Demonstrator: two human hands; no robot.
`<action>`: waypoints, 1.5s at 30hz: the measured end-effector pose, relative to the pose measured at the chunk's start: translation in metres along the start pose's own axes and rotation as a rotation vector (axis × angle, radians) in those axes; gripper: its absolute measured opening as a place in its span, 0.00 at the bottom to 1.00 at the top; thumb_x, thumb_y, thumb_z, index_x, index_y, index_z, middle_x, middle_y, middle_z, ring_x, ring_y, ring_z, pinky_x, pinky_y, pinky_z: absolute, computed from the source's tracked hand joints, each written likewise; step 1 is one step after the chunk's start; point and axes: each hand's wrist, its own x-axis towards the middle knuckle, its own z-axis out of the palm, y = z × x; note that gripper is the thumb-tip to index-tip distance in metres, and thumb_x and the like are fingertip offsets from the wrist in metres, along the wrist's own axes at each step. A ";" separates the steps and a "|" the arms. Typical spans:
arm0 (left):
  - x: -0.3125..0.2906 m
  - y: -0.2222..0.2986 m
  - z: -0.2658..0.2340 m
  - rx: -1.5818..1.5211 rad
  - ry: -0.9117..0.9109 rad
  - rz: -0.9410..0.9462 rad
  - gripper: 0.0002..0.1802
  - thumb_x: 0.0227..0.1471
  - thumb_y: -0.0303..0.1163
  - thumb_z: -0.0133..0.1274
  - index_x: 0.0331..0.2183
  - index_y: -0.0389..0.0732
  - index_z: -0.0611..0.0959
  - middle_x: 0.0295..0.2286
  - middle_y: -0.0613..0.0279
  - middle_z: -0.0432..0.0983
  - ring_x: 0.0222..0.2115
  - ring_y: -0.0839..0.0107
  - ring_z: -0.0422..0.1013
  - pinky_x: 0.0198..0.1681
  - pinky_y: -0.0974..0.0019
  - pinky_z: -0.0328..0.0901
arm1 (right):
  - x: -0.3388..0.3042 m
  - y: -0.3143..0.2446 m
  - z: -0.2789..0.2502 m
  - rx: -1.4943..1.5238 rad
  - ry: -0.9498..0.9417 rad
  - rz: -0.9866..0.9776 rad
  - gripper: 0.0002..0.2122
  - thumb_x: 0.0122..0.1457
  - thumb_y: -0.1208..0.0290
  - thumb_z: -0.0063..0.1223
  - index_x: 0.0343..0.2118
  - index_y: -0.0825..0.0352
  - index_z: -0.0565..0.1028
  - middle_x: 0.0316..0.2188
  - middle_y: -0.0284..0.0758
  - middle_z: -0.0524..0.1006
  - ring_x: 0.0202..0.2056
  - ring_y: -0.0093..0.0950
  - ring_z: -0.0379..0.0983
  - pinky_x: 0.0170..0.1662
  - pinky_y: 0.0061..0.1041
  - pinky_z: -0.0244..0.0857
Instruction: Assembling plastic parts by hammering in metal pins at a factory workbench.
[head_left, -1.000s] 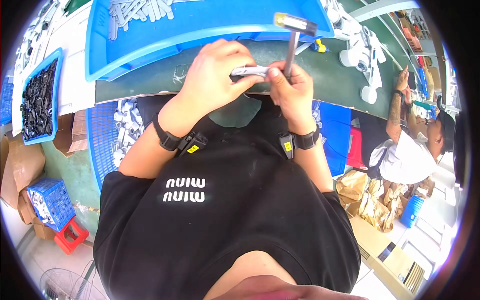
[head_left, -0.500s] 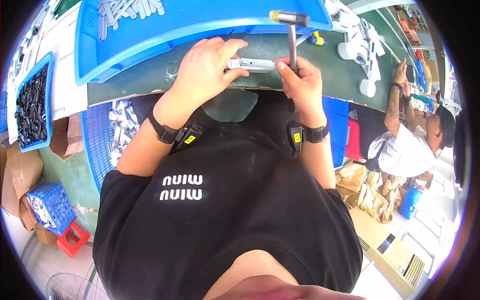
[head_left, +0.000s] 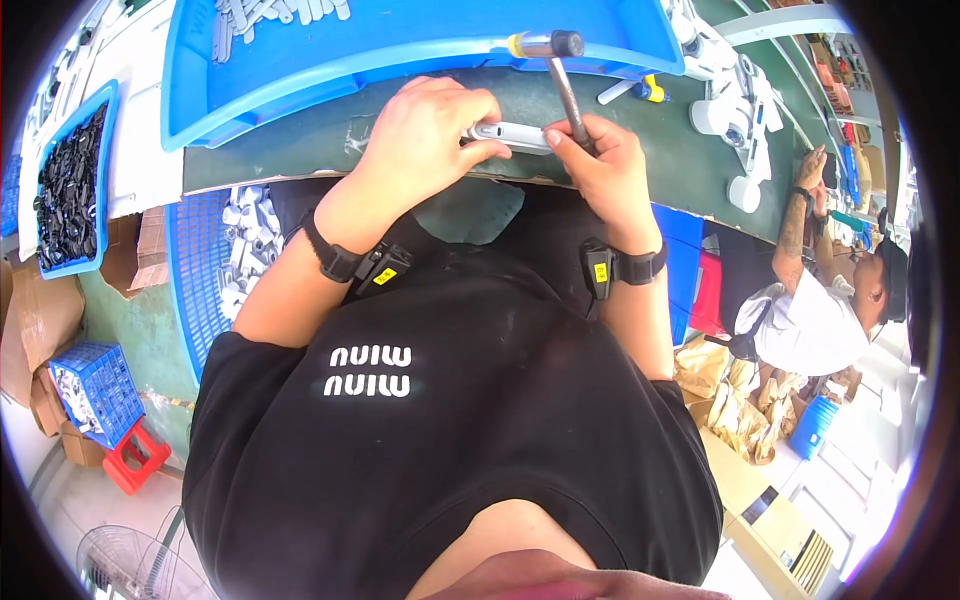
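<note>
At the near edge of the green bench (head_left: 640,150), your left hand (head_left: 425,135) is clamped over a small white plastic part (head_left: 510,133), pinning it flat so it can't skid. Your right hand (head_left: 600,165) is wrapped tight around the shaft of a little hammer (head_left: 560,70), head raised above the part, yellow face one end, black the other; that short grip looks chosen for control rather than force. Just beyond sits a big blue tray (head_left: 400,50) with pale pieces, within easy reach. Off to your left, a smaller blue bin (head_left: 70,190) of black parts. Small yellow tags show on both black wristbands (head_left: 345,262). Brown cardboard (head_left: 30,320) lies down on the left.
</note>
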 end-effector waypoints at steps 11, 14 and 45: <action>-0.001 -0.002 0.004 0.042 0.052 0.118 0.17 0.46 0.41 0.74 0.29 0.38 0.87 0.31 0.59 0.85 0.37 0.56 0.81 0.44 0.55 0.72 | 0.000 0.001 0.007 -0.086 0.053 -0.068 0.10 0.64 0.68 0.68 0.43 0.67 0.88 0.21 0.22 0.76 0.26 0.12 0.66 0.29 0.19 0.60; -0.001 0.000 0.004 0.047 0.043 0.116 0.16 0.47 0.39 0.74 0.29 0.38 0.86 0.30 0.59 0.85 0.36 0.57 0.80 0.44 0.55 0.72 | 0.002 0.008 0.008 -0.061 0.045 -0.068 0.10 0.64 0.67 0.68 0.43 0.67 0.88 0.21 0.22 0.76 0.26 0.12 0.66 0.29 0.19 0.60; 0.001 0.021 0.033 0.264 0.149 0.295 0.09 0.47 0.23 0.66 0.34 0.36 0.86 0.34 0.62 0.81 0.33 0.59 0.80 0.36 0.59 0.74 | -0.051 0.027 -0.028 0.088 0.216 -0.435 0.18 0.70 0.79 0.51 0.61 0.68 0.79 0.25 0.31 0.80 0.25 0.18 0.73 0.32 0.21 0.69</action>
